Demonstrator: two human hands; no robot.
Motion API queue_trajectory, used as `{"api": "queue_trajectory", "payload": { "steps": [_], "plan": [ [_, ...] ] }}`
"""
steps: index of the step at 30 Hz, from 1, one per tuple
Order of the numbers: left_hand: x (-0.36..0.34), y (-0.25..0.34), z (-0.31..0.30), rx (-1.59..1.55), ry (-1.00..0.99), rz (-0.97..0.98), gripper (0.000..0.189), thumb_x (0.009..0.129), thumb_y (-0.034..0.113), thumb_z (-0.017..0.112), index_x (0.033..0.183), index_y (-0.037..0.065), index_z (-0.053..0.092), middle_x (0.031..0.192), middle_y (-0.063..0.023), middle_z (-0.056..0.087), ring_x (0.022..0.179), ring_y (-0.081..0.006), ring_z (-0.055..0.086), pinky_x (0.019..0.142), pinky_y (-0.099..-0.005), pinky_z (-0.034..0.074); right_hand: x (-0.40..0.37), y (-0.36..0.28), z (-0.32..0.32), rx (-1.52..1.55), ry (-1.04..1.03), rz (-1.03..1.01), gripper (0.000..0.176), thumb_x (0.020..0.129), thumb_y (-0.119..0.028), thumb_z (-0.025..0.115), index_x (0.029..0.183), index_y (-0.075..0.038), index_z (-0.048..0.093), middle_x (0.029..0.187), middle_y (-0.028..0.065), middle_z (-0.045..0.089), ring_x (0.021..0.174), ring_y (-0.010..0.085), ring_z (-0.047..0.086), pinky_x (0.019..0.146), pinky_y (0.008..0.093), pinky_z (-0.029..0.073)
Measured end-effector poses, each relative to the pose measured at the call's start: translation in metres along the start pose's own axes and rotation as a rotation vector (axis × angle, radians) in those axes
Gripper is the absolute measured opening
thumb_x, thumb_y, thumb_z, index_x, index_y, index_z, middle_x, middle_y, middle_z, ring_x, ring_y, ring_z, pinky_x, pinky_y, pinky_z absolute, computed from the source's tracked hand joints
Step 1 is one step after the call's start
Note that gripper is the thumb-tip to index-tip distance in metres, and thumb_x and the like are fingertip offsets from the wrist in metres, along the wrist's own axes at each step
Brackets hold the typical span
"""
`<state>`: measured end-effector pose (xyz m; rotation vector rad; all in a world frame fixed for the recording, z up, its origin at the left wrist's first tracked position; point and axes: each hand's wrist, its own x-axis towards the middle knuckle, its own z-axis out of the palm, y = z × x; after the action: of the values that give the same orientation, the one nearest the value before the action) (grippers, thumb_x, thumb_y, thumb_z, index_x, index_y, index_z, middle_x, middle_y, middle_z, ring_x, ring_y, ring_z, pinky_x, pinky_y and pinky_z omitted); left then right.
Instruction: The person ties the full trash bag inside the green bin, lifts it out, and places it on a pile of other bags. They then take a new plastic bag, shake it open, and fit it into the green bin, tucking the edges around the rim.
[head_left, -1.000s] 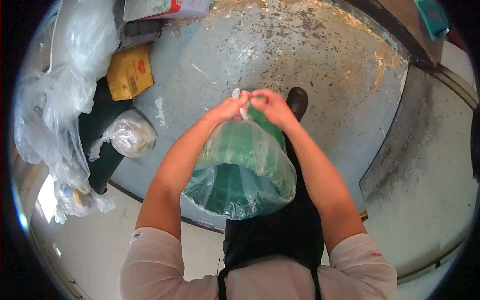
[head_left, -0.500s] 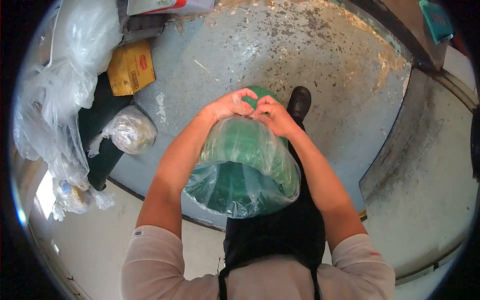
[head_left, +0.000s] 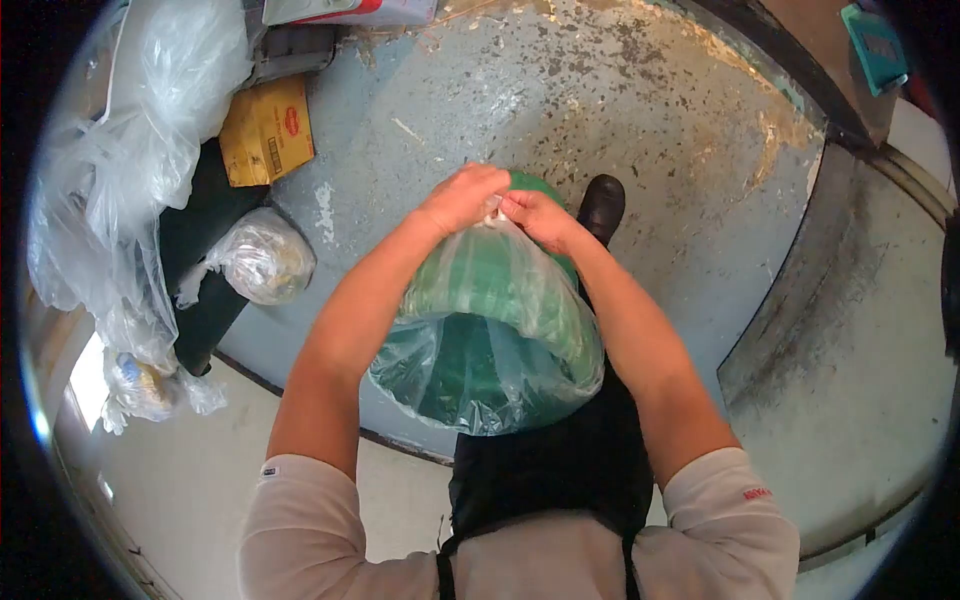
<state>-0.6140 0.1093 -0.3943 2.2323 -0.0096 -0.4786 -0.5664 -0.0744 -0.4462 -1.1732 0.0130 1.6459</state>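
Note:
A green bin [head_left: 535, 184] stands in front of my legs, its mouth facing me. Lining it is a clear plastic bag [head_left: 530, 300], folded over the rim and draping down the outside. At the far side of the rim, my left hand [head_left: 466, 200] is closed on a gathered, twisted bit of the bag. My right hand [head_left: 538, 216] pinches the same bunched plastic right beside it, thumb and fingers together. A small whitish knot-like bunch shows between the two hands. The fingertips of my left hand are partly hidden.
To the left, a large clear plastic bag [head_left: 185, 110] hangs over a dark green container [head_left: 190, 240]. Near it are a tied clear bag [head_left: 265, 258] and a yellow cardboard box [head_left: 267, 132]. My black shoe [head_left: 602, 208] rests on the worn grey floor [head_left: 440, 110].
My hands have drawn closer together and tightened on the bag, pulling its plastic into a bunch at the far rim. The left hand has turned from open-curled to closed.

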Motion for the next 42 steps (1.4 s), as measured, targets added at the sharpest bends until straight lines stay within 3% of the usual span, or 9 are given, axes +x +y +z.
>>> {"api": "queue_trajectory", "payload": {
  "steps": [7,10,16,19,22,27,34,40,42],
  "plan": [
    [-0.014,-0.002,-0.014,-0.172,0.002,-0.275,0.027,0.070,0.014,0.077,0.075,0.006,0.052,0.067,-0.0066,0.058,0.062,-0.0229,0.056,0.060,-0.0353,0.046,0.003,-0.039,-0.021,-0.957,-0.002,-0.613,0.018,0.088,-0.024,0.057,0.085,-0.006,0.059,0.080,0.0137,0.059,0.075,0.0290,0.057,0.067,0.0407,0.045],
    [-0.032,-0.010,-0.025,-0.219,-0.106,-0.410,0.026,0.073,0.014,0.078,0.077,0.005,0.054,0.066,-0.0033,0.060,0.062,-0.0156,0.055,0.060,-0.0339,0.046,-0.009,-0.033,-0.025,-1.041,-0.103,-0.493,0.022,0.088,-0.026,0.056,0.084,-0.005,0.058,0.083,0.0165,0.059,0.082,0.0367,0.057,0.070,0.0460,0.045],
    [-0.117,-0.039,-0.032,-0.725,-0.031,-0.743,0.040,0.082,0.028,0.071,0.112,0.009,0.052,0.094,-0.0060,0.066,0.089,-0.0175,0.060,0.079,-0.0338,0.047,-0.062,0.014,-0.021,-0.767,0.032,-0.250,0.022,0.091,-0.027,0.054,0.089,-0.006,0.061,0.087,0.0164,0.061,0.086,0.0314,0.060,0.076,0.0382,0.046],
    [-0.199,-0.017,-0.055,-0.665,0.009,-0.987,0.056,0.093,0.047,0.051,0.136,0.011,0.039,0.124,-0.0122,0.057,0.117,-0.0235,0.050,0.099,-0.0379,0.038,-0.109,0.006,-0.020,-0.224,0.163,-0.080,0.031,0.095,-0.029,0.050,0.111,-0.004,0.057,0.106,0.0110,0.061,0.103,0.0207,0.056,0.088,0.0329,0.043],
    [-0.275,0.025,-0.048,-1.182,0.211,-1.284,0.075,0.092,0.064,0.033,0.142,0.009,0.033,0.140,-0.0108,0.043,0.125,-0.0242,0.044,0.104,-0.0413,0.034,-0.155,-0.030,-0.009,0.310,0.214,-0.207,0.050,0.094,-0.034,0.051,0.132,-0.002,0.043,0.125,0.0096,0.053,0.116,0.0199,0.049,0.098,0.0322,0.038],
    [-0.227,0.124,-0.038,-1.623,0.693,-0.741,0.072,0.093,0.061,0.033,0.143,0.009,0.029,0.143,-0.0086,0.039,0.127,-0.0263,0.043,0.104,-0.0439,0.036,-0.164,-0.118,-0.012,-0.024,0.255,-0.575,0.076,0.088,-0.038,0.059,0.146,-0.003,0.024,0.139,0.0115,0.042,0.125,0.0230,0.042,0.104,0.0335,0.032],
    [-0.106,0.098,-0.072,-1.339,0.724,-0.945,0.067,0.090,0.041,0.059,0.141,0.008,0.029,0.134,-0.0098,0.045,0.120,-0.0266,0.047,0.094,-0.0416,0.043,-0.173,-0.204,-0.048,0.010,0.456,-0.558,0.072,0.087,-0.034,0.061,0.144,-0.005,0.029,0.137,0.0113,0.043,0.124,0.0211,0.042,0.103,0.0339,0.032],
    [-0.061,0.062,-0.091,-1.040,0.763,-0.856,0.066,0.094,0.037,0.053,0.142,0.002,0.026,0.132,-0.0154,0.047,0.120,-0.0262,0.046,0.100,-0.0395,0.038,-0.166,-0.159,-0.075,0.060,0.642,-0.586,0.069,0.095,-0.053,0.039,0.143,-0.005,0.029,0.141,0.0095,0.038,0.126,0.0246,0.040,0.106,0.0378,0.033],
    [-0.066,0.063,-0.118,-1.092,0.651,-0.854,0.071,0.094,0.039,0.052,0.144,0.000,0.021,0.133,-0.0174,0.047,0.121,-0.0268,0.046,0.102,-0.0385,0.037,-0.166,-0.136,-0.060,0.362,0.621,-0.527,0.075,0.093,-0.060,0.036,0.143,-0.005,0.030,0.142,0.0102,0.038,0.128,0.0263,0.039,0.106,0.0391,0.032]
  ]
}}
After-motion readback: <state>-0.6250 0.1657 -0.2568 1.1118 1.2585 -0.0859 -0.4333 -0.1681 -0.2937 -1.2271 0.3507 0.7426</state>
